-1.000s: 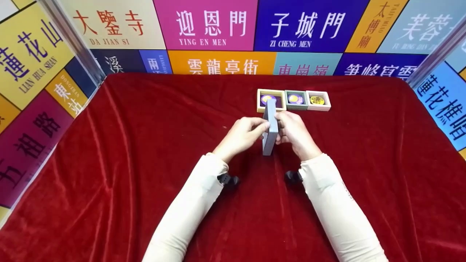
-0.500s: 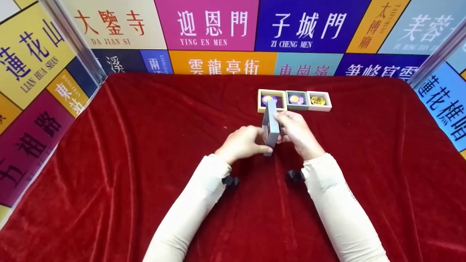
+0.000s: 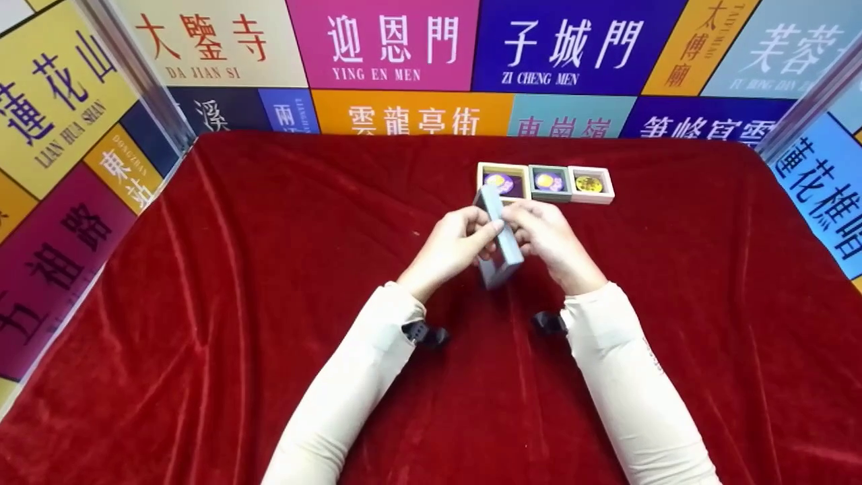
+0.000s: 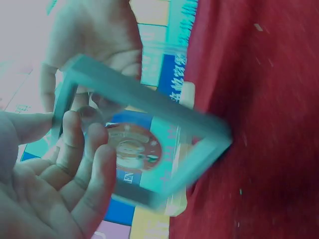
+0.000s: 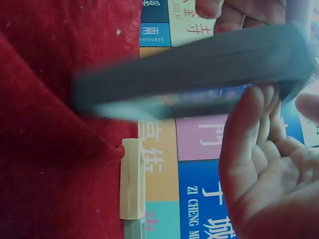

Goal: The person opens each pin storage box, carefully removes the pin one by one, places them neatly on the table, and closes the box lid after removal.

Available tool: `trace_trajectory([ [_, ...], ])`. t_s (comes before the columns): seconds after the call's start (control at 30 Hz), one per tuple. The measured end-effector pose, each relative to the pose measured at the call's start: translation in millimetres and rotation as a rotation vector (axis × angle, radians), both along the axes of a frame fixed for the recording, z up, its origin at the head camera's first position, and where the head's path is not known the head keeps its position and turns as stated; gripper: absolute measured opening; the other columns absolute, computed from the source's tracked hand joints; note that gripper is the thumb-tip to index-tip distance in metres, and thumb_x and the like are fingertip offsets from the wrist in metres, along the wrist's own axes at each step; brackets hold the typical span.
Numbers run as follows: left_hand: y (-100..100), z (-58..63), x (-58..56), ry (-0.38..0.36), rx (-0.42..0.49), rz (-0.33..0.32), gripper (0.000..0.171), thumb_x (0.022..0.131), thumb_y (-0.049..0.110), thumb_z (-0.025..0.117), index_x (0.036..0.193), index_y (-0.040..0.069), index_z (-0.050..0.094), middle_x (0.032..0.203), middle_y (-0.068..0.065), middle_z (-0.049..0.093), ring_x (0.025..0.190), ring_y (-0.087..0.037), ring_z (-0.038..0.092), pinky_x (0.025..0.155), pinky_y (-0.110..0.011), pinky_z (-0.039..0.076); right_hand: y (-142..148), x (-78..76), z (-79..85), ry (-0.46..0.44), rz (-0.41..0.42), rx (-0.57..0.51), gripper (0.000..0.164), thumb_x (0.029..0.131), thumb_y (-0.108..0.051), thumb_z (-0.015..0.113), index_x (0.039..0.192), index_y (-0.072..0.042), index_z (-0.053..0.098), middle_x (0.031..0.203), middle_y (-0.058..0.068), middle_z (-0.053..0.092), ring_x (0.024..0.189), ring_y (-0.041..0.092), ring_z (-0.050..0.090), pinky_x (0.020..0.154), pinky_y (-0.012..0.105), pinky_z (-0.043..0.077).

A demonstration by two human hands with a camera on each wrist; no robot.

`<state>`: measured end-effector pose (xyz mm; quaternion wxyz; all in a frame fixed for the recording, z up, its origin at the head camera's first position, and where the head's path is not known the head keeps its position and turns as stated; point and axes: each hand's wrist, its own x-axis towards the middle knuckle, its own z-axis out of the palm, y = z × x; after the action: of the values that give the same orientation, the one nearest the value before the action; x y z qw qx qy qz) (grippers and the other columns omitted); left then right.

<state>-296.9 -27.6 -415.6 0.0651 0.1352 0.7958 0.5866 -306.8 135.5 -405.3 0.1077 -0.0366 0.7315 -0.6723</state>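
Observation:
Both hands hold a grey-blue display frame (image 3: 508, 244) above the red cloth, tilted on edge. My left hand (image 3: 444, 246) pinches its near-left side, thumb on the rim and fingers behind. In the left wrist view a round reddish badge (image 4: 139, 149) shows inside the frame, within what looks like clear film. Left fingertips (image 4: 102, 154) overlap the frame's opening; whether they touch the film I cannot tell. My right hand (image 3: 549, 239) grips the opposite side with curled fingers. In the right wrist view the frame's side hides part of both hands.
Three small framed boxes stand in a row behind the hands: a cream one (image 3: 481, 183), a green one (image 3: 551, 198) and a pale pink one (image 3: 594, 199), each with a round badge inside. Red cloth (image 3: 303, 269) covers the table. Colourful lettered panels (image 3: 390, 44) rise behind.
The left hand dropped to the frame's lower end, then came back up, its thumb on the rim. The frame has turned and now leans, its near end swung right.

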Motion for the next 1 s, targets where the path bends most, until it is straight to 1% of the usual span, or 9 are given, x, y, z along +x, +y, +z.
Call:
trace_trajectory([
  [0.07,-0.7,0.7,0.7,-0.068,0.064,-0.015,0.024,0.094,0.030,0.057,0.088,0.007,0.058,0.068,-0.003,0.062,0.059,-0.011,0.060,0.058,-0.031,0.052,-0.9,1.3,0.3,-0.001,0.016,0.023,0.013,0.092,-0.017,0.051,0.086,-0.013,0.061,0.061,-0.010,0.056,0.053,0.002,0.052,0.050,0.019,0.044],
  [0.17,-1.0,0.4,1.5,-0.121,0.083,-0.022,0.025,0.095,0.031,0.056,0.089,0.007,0.058,0.067,0.000,0.061,0.057,-0.010,0.059,0.053,-0.027,0.049,-2.4,1.9,-0.1,-0.020,0.020,0.049,0.011,0.091,-0.014,0.049,0.086,-0.010,0.058,0.062,-0.009,0.055,0.053,0.002,0.053,0.050,0.019,0.046],
  [0.3,0.5,-0.2,2.8,-0.131,0.053,-0.012,0.025,0.092,0.029,0.060,0.097,0.005,0.057,0.072,-0.002,0.062,0.059,-0.014,0.059,0.051,-0.022,0.047,-3.4,1.4,-1.8,-0.056,0.003,0.052,0.011,0.090,-0.012,0.047,0.088,-0.004,0.055,0.063,-0.007,0.058,0.053,0.004,0.057,0.051,0.020,0.048],
  [0.43,2.4,-1.0,4.6,-0.149,0.033,0.011,0.028,0.090,0.030,0.063,0.102,0.005,0.056,0.073,-0.003,0.061,0.059,-0.017,0.059,0.047,-0.022,0.046,-6.2,-0.3,-6.3,-0.081,-0.024,0.024,0.010,0.088,-0.011,0.046,0.087,-0.004,0.053,0.060,-0.007,0.057,0.052,0.004,0.058,0.049,0.021,0.049],
  [0.53,5.5,-2.7,6.1,-0.145,0.027,0.006,0.025,0.093,0.031,0.058,0.093,0.006,0.059,0.068,-0.003,0.057,0.051,-0.014,0.052,0.043,-0.022,0.040,-8.2,-2.3,-10.7,-0.112,-0.053,0.007,0.010,0.086,-0.012,0.045,0.083,-0.006,0.053,0.059,-0.007,0.057,0.053,0.005,0.059,0.050,0.022,0.050],
  [0.6,9.4,-4.9,7.0,-0.118,0.018,-0.001,0.026,0.095,0.031,0.054,0.084,0.008,0.060,0.063,-0.001,0.053,0.049,-0.009,0.045,0.044,-0.020,0.036,-8.5,-3.9,-13.1,-0.135,-0.083,-0.004,0.011,0.085,-0.013,0.045,0.079,-0.008,0.054,0.058,-0.008,0.057,0.053,0.005,0.059,0.051,0.022,0.051],
  [0.77,18.4,-9.1,8.6,-0.086,0.042,-0.007,0.031,0.098,0.030,0.048,0.074,0.013,0.053,0.058,0.005,0.041,0.050,-0.006,0.037,0.048,-0.020,0.031,-8.2,-7.9,-15.4,-0.139,-0.133,-0.016,0.015,0.080,-0.014,0.047,0.070,-0.013,0.057,0.052,-0.011,0.055,0.048,0.003,0.055,0.045,0.020,0.045],
  [0.9,20.0,-9.9,9.2,-0.148,0.105,-0.020,0.029,0.099,0.027,0.047,0.074,0.013,0.048,0.052,0.006,0.037,0.044,-0.007,0.033,0.041,-0.021,0.026,-9.4,-9.0,-15.9,-0.104,-0.137,0.008,0.016,0.078,-0.013,0.050,0.064,-0.016,0.056,0.048,-0.012,0.049,0.045,0.001,0.049,0.040,0.020,0.039],
  [1.0,20.6,-10.9,8.7,-0.192,0.127,-0.043,0.029,0.100,0.030,0.046,0.075,0.014,0.046,0.049,0.006,0.034,0.040,-0.006,0.031,0.038,-0.022,0.023,-9.7,-8.4,-16.7,-0.068,-0.153,0.018,0.016,0.078,-0.012,0.051,0.062,-0.015,0.054,0.047,-0.012,0.045,0.045,0.001,0.047,0.040,0.020,0.039],
])
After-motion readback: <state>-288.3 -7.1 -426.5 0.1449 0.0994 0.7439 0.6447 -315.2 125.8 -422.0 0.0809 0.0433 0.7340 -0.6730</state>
